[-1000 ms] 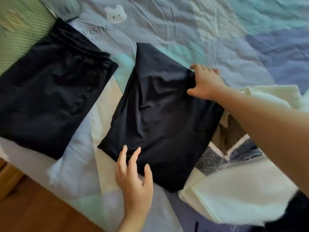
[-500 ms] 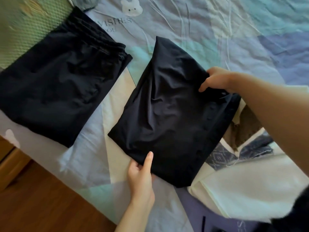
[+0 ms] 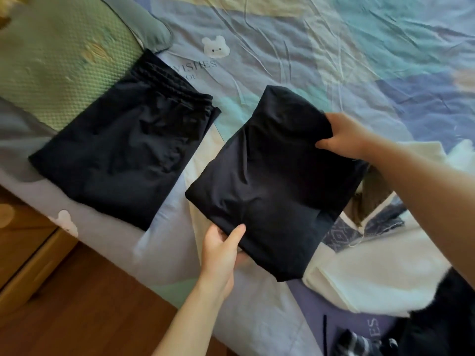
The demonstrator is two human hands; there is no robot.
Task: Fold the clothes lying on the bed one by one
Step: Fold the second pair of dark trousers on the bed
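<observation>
A folded black garment (image 3: pixel 272 181) lies at the centre of the frame on the bed (image 3: pixel 334 60), which is covered in a creased pastel sheet with a bear print. The left hand (image 3: pixel 221 249) grips its lower edge, thumb on top and fingers tucked beneath. The right hand (image 3: pixel 347 136) grips its upper right edge, fingers curled under the cloth and thumb over it.

Surroundings: a second folded black garment (image 3: pixel 123 155) (gathered waistband at its upper end) lies left of centre, apart from the first, with a strip of bare sheet between them. Its upper left corner touches a green textured pillow (image 3: pixel 59 65) in the upper left of the frame. A cream garment (image 3: pixel 372 273) spreads at the lower right; the held garment's right side overlaps its patterned panel. Dark cloth (image 3: pixel 437 325) sits at the lower right corner, partly cut off and not identifiable.

Edges and room: the bed edge runs diagonally across the lower left, with wooden floor (image 3: pixel 84 312) and a wooden cabinet (image 3: pixel 23 247) beyond it. Open sheet occupies the upper right of the frame.
</observation>
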